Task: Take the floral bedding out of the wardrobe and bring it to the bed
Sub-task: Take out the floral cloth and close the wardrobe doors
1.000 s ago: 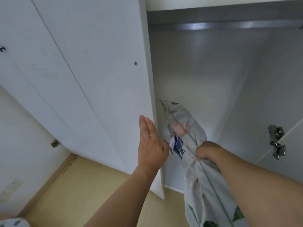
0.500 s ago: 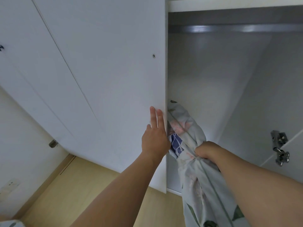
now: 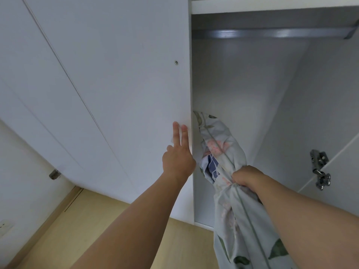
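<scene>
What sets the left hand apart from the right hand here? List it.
The left hand is open, fingers flat against the wardrobe door; the right hand is a closed fist. The left hand holds nothing; the right hand grips the floral bedding. Both are bare and reach toward the wardrobe.

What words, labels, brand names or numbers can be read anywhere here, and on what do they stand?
None: no readable text shows.
White wardrobe door: blank.
Floral-print bedding fabric: flowers and leaves only, no lettering.
Metal door hinge: any stamp too small to tell.
White wall socket: no marking legible.
</scene>
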